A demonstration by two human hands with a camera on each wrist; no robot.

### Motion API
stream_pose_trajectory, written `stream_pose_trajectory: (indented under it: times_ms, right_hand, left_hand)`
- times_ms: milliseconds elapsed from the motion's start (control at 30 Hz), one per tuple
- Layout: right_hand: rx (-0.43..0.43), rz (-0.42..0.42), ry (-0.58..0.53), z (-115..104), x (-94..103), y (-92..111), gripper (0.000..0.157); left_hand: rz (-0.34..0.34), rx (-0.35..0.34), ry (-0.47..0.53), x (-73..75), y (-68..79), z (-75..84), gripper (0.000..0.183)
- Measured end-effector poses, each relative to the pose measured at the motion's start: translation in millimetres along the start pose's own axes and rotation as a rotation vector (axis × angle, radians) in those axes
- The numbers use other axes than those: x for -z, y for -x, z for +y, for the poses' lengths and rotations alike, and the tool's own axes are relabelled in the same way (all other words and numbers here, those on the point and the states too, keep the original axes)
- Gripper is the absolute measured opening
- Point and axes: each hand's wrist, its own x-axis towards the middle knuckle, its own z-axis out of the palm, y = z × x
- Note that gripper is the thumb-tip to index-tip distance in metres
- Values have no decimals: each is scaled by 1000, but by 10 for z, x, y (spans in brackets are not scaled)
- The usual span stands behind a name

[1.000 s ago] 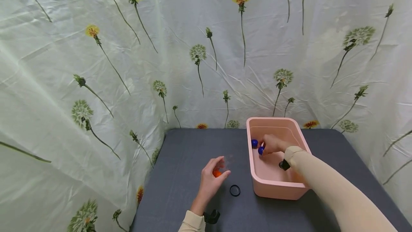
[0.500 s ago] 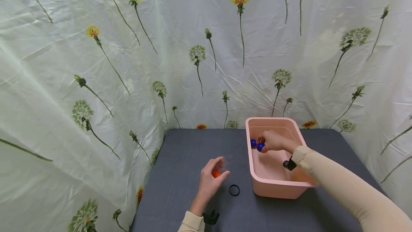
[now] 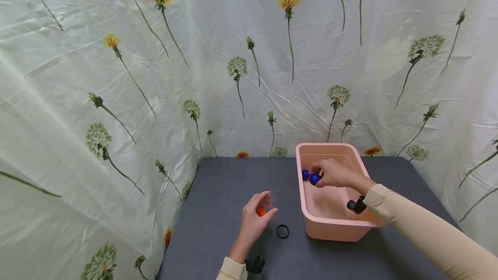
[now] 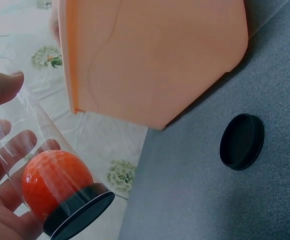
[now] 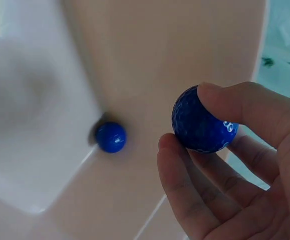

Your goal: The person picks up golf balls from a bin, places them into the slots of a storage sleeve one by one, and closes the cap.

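Note:
My left hand [image 3: 253, 220] grips a clear tube [image 4: 44, 122] above the table. Inside it an orange golf ball [image 4: 57, 182] rests against the black cap [image 4: 82, 212] that closes the lower end. My right hand [image 3: 335, 173] is over the pink bin [image 3: 330, 229], pinching a blue golf ball [image 5: 200, 122] between thumb and fingers. A second blue ball [image 5: 110, 137] lies in the bin, by its left wall in the head view. Another black cap [image 4: 242, 142] lies loose on the table, between my left hand and the bin.
The bin stands on the right part of the dark grey table [image 3: 229, 185], its walls rising around my right hand. Behind and to the left hangs a pale flower-print sheet [image 3: 218, 77]. Each wrist wears a small black camera.
My right hand has lifted the blue golf ball slightly from the bin's floor, and its forearm has shifted right. The left hand keeps its place with the tube.

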Motion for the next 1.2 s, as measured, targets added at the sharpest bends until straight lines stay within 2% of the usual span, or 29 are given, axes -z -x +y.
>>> stream_pose_trajectory:
  times_ms: [500, 667, 967, 1200]
  right_hand:
    - [-35, 147, -64, -325, 18, 218, 36]
    - [-9, 189, -78, -407, 0, 277, 37]
    - [35, 233, -179, -560, -128, 355, 39]
    - [108, 270, -206, -713, -222, 395, 43]
  left_hand:
    - [-10, 12, 6, -21, -24, 44, 51]
    - [-13, 7, 2, -20, -23, 34, 51]
    - [-14, 2, -4, -22, -26, 67, 51]
    - [-15, -3, -9, -22, -27, 70, 52]
